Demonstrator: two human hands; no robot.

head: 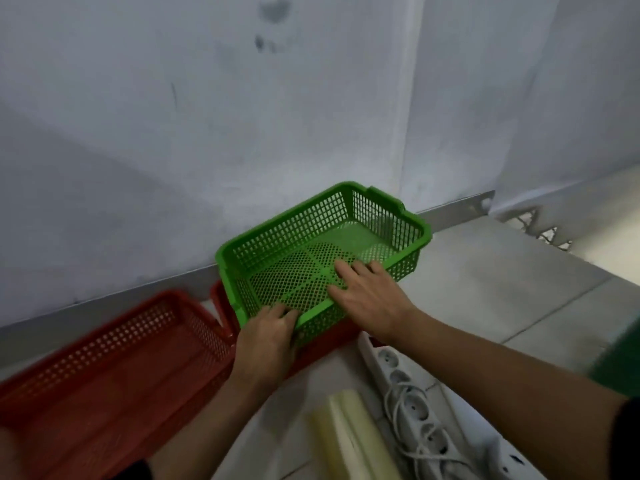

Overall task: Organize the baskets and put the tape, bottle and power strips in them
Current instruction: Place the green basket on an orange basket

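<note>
A green mesh basket [388, 216] is tilted against the wall, resting partly on a red basket [221, 303] beneath it. My left hand [266, 337] grips the green basket's near rim. My right hand [370, 292] lies flat over the near rim with its fingers spread on the mesh floor inside. A second, larger red basket [114, 372] sits on the floor at the left. A white power strip [408, 400] with its coiled cord lies on the floor at the lower right. No tape or bottle is recognisable.
A pale yellow roll-like object [349, 441] lies beside the power strip. Another white strip-like thing [509, 459] is at the bottom right. The white wall with a metal skirting [453, 209] stands right behind the baskets. Grey floor tiles [485, 282] extend to the right.
</note>
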